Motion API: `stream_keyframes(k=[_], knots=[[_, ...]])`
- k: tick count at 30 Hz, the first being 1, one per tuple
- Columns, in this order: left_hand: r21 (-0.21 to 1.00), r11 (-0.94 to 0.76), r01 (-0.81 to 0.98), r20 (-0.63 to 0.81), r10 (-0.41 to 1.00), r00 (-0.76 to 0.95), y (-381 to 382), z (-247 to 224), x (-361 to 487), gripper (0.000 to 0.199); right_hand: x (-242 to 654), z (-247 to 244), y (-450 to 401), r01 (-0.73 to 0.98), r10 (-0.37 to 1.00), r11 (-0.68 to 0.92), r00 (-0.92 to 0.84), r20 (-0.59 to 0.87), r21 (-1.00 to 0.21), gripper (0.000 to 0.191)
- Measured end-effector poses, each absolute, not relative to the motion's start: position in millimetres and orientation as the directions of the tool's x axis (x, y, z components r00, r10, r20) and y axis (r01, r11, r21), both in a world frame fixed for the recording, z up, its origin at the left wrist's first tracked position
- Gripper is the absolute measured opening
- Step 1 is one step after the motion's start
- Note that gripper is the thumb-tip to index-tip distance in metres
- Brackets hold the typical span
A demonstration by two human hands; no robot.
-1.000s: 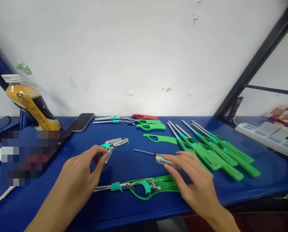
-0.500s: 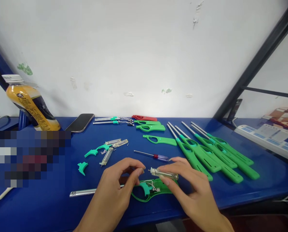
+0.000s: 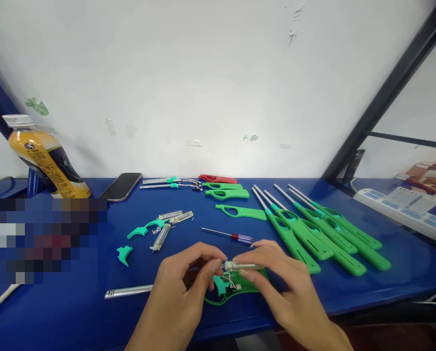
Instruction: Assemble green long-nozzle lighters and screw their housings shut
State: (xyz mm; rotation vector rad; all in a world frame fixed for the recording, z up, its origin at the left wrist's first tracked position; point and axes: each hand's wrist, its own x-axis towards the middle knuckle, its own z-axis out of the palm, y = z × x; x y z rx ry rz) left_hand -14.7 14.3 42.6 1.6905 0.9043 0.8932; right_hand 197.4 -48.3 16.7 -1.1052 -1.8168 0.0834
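Note:
My right hand [image 3: 283, 275] grips a clear lighter fuel tank [image 3: 245, 266] between thumb and fingers, its white valve end facing left. At that valve end, my left hand [image 3: 190, 280] has thumb and forefinger pinched together; what they hold is too small to make out. Below both hands lies an opened green lighter handle shell [image 3: 252, 285], partly covered by them. A teal trigger [image 3: 221, 285] and white wires sit inside it, and a metal lighter tube [image 3: 128, 291] sticks out to the left.
Finished-looking green lighters [image 3: 312, 234] lie at right. A screwdriver [image 3: 236, 236] lies behind my hands, with loose handle shells [image 3: 241, 212] beyond. Spare fuel tanks [image 3: 161, 237] and teal triggers [image 3: 123, 254] are at left, near a phone [image 3: 123, 186] and a bottle [image 3: 47, 156].
My left hand has moved right, bringing its pinched fingertips to the fuel tank's valve end. The tank has tilted and dropped slightly in my right hand.

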Motion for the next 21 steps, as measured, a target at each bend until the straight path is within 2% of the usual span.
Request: stream_keyframes(k=[5,8,11,21], knots=[[0.986,-0.149,0.075,0.105,0.902,0.420,9.5,43.9,-11.6,0.025,196.8,15.2,-47.6,0.647,0.672,0.637,-0.199,0.713,-0.419,0.030],[0.996,-0.085,0.012,0.073,0.910,0.409,5.2,42.1,-9.1,0.035,196.7,13.2,-48.6,0.684,0.650,0.644,-0.253,0.717,-0.343,0.028],[0.998,-0.052,-0.041,0.064,0.908,0.415,2.1,39.6,-6.5,0.046,196.7,12.6,-49.9,0.705,0.635,0.652,-0.309,0.708,-0.277,0.034],[0.997,0.074,0.020,-0.075,0.880,0.469,0.9,43.0,-11.9,0.062,193.5,20.5,-51.7,0.780,0.597,0.619,-0.395,0.698,-0.089,0.022]])
